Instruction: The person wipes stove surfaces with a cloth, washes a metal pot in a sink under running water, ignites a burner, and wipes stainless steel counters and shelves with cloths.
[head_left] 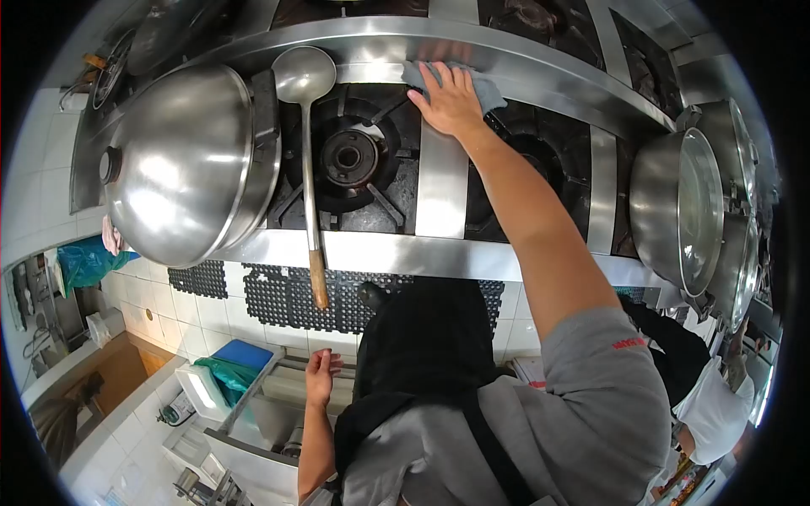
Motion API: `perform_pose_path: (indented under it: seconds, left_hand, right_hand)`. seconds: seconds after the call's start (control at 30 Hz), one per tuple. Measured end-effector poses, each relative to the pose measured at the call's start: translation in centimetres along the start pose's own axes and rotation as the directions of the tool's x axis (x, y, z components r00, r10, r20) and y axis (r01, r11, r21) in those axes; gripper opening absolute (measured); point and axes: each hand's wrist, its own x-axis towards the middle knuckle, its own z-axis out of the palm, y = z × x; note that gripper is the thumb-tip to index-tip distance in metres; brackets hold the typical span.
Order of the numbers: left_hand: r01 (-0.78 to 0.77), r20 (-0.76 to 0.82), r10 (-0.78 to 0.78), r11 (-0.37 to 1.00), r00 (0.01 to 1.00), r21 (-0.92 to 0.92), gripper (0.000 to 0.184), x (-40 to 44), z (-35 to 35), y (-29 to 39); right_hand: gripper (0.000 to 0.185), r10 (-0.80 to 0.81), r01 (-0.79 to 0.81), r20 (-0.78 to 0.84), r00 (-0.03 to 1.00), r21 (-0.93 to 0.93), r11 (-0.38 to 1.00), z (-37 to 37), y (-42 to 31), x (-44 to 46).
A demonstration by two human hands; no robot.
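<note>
The soft grey-blue cloth [488,91] lies at the back of the stove, on the shiny steel back edge [371,73], close to the back of the right burner. Your right hand [450,101] is on top of it, flat, with the fingers spread. Your arm goes over the black iron right burner [544,181] and hides part of it. Just in front of your hand is the flat steel strip [440,198] between the two burners.

To the left is the round black left burner [348,158]. A long steel ladle with a wooden handle end [309,169] lies across it, in the way. Its bowl is at the back, and its handle sticks out past the front of the stove. Further left, a huge round steel dome with a black knob [181,164] takes up lots of room. On the far right, big steel pots [662,207] stand tipped on their sides.

Your left hand [320,376] hangs low by your side, half open, fingers softly bent. Below the stove is a black mat full of holes [291,295].
</note>
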Motion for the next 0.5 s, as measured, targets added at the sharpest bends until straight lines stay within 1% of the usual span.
perform_pose_path:
  seconds: [0.07,0.1,0.13,0.17,0.2,0.23,0.27,0.33,0.37,0.4,0.43,0.5]
  left_hand:
    - [-0.013,-0.01,0.013,1.0,1.0,0.006,0.026,0.1,-1.2,-1.7]
    - [0.042,-0.023,-0.041,0.999,0.999,0.016,0.025,1.1,-3.0,-4.4]
    - [0.096,-0.03,-0.096,0.995,0.995,0.024,0.025,1.9,-4.7,-7.0]
    - [0.09,-0.011,-0.089,0.996,0.996,0.022,0.025,2.6,-6.6,-9.7]
    - [0.159,-0.049,-0.157,0.987,0.986,0.03,0.025,3.2,-8.2,-11.9]
    - [0.225,-0.089,-0.222,0.974,0.971,0.032,0.025,3.7,-9.9,-13.9]
    - [0.214,-0.074,-0.212,0.977,0.974,0.023,0.025,3.7,-11.1,-14.7]
    - [0.308,-0.163,-0.29,0.946,0.943,0.099,0.025,3.9,-13.3,-15.7]
    - [0.298,-0.152,-0.282,0.95,0.947,0.094,0.025,4.4,-14.4,-16.5]
    - [0.29,-0.165,-0.28,0.956,0.946,0.037,0.025,5.2,-15.2,-17.3]
    - [0.281,-0.179,-0.28,0.959,0.943,-0.021,0.025,5.8,-15.7,-17.9]
    - [0.262,-0.146,-0.259,0.965,0.955,0.003,0.024,5.8,-15.6,-16.0]
  right_hand:
    - [0.071,0.019,-0.019,-0.036,0.999,0.001,1.0,0.7,-1.2,-1.9]
    - [0.072,0.048,-0.048,-0.055,0.997,0.004,0.999,0.7,-2.1,-3.8]
    - [0.075,0.025,-0.025,-0.027,0.999,-0.008,1.0,0.6,-2.8,-6.0]
    - [0.075,0.009,-0.009,-0.006,1.0,-0.008,1.0,0.2,-4.1,-8.7]
    - [0.076,-0.012,0.012,0.013,1.0,-0.011,1.0,-0.1,-5.3,-11.5]
    - [0.072,-0.04,0.041,-0.017,0.999,0.022,0.999,-0.4,-6.6,-14.8]
    - [0.067,-0.093,0.097,-0.081,0.992,0.042,0.994,-1.3,-8.0,-18.1]
    - [0.059,-0.12,0.127,-0.057,0.991,0.136,0.983,-2.9,-10.9,-23.9]
    - [0.056,-0.131,0.132,-0.02,0.991,0.152,0.979,-3.4,-12.0,-26.5]
    - [0.053,-0.141,0.136,0.017,0.99,0.17,0.976,-3.7,-12.8,-28.7]
    - [0.053,-0.144,0.14,0.009,0.99,0.16,0.977,-3.4,-13.1,-30.7]
    - [0.05,-0.17,0.145,0.068,0.983,0.28,0.949,-2.5,-13.0,-33.4]
